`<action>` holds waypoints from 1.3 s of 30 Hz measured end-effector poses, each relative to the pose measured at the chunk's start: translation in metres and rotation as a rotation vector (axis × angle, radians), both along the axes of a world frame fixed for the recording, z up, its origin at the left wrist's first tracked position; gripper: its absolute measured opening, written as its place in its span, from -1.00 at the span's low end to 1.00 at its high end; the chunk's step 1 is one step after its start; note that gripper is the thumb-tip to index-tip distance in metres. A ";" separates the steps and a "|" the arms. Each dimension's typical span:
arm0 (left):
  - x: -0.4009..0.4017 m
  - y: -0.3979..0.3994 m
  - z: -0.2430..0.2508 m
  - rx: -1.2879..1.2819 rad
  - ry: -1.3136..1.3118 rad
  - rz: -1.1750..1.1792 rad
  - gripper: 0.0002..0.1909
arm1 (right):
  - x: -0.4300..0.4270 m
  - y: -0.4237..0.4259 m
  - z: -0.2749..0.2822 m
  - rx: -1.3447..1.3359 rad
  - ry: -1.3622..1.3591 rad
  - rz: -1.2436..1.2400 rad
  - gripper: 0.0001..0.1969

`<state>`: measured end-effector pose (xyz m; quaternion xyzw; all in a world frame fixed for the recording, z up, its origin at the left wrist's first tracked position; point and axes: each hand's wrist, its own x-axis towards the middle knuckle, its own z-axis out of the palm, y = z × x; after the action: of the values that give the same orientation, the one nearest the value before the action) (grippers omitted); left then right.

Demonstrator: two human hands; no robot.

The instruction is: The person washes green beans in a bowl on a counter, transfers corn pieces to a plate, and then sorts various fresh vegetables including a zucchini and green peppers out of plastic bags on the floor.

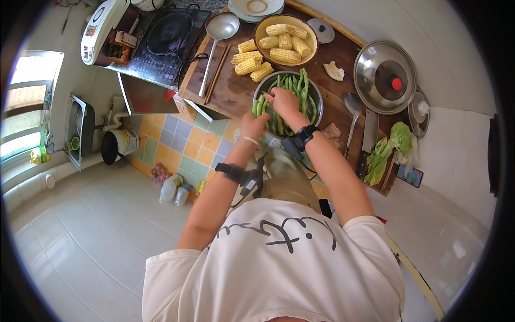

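Observation:
A stainless steel bowl [320, 105] of long green beans [299, 82] sits at the near edge of the wooden table. Over its left rim, my left hand [254, 125] grips several green beans, their ends sticking up past the thumb. My right hand [285, 102] reaches over the bowl from the right, its fingertips pinched on a bean beside that bunch. The fingers partly hide the pinched part. Behind the steel bowl, a yellow bowl [313, 56] holds several peeled corn cobs [285, 55]. More corn cobs [247, 65] lie directly on the table, left of both bowls.
A ladle [209, 60] and chopsticks [217, 74] lie left on the wooden table [237, 96]. To the right are a spoon [352, 106], a cleaver [369, 133], leafy lettuce [382, 151] and a glass pot lid [385, 76]. An induction cooker [165, 44] stands further left.

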<state>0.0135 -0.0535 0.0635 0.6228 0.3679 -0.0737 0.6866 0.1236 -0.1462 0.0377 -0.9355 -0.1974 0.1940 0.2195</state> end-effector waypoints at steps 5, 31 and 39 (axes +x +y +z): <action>0.006 -0.005 -0.001 -0.287 -0.072 0.206 -0.90 | 0.004 -0.014 -0.001 0.285 0.388 -0.143 -0.69; 0.001 0.005 0.018 -0.280 -0.098 0.183 -0.89 | -0.018 -0.007 0.024 -0.195 0.076 0.007 -0.60; 0.005 0.002 -0.021 -0.111 -0.038 0.187 -0.92 | -0.002 -0.021 0.006 -0.097 0.183 0.040 -0.60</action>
<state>0.0189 -0.0514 0.0421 0.5480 0.4066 -0.0181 0.7308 0.1220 -0.1671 0.0435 -0.9193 -0.1857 0.2922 0.1871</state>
